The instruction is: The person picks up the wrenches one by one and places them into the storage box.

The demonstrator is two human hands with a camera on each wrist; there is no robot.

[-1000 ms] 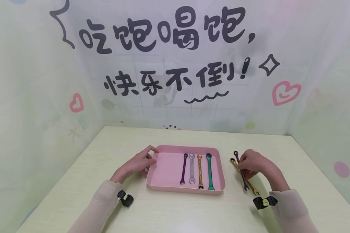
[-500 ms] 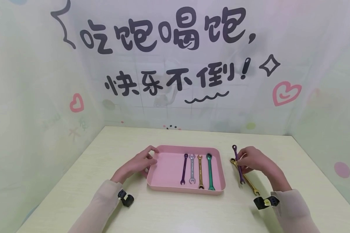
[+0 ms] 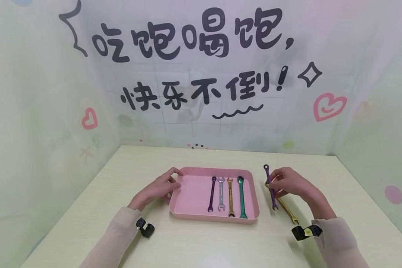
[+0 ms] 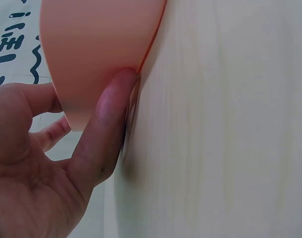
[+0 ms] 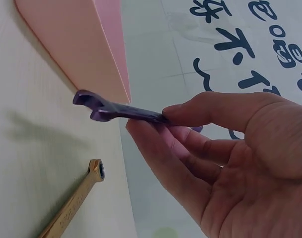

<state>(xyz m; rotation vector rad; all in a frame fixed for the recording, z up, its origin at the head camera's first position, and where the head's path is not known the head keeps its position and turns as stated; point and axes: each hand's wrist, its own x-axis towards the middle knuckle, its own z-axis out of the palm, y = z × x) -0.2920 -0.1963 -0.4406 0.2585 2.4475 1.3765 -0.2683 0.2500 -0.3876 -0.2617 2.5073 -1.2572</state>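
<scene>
Comparing with the frames a second back: the purple wrench [image 3: 270, 187] has come up off the table [image 3: 201, 242] and now hangs in the air just right of the pink tray [image 3: 187, 212], pinched near its middle between thumb and fingers of the right hand [image 3: 289, 184]; it lay crossed over the gold wrench [image 3: 286, 210] before. Judgement: pickup is complete and the carry toward the tray has begun. The left hand [image 3: 160, 188] has not shifted; it rests at the tray's left rim, thumb pressed on the outer wall, fingers over the edge, steadying it. Count, left to right from the tray's left edge: one tray; four wrenches inside it, dark purple wrench [image 3: 211, 194], silver wrench [image 3: 220, 195], bronze wrench [image 3: 230, 197], green wrench [image 3: 242, 197]; right of the tray, one purple wrench held, one gold wrench flat on the table beneath it. Six wrenches total.
</scene>
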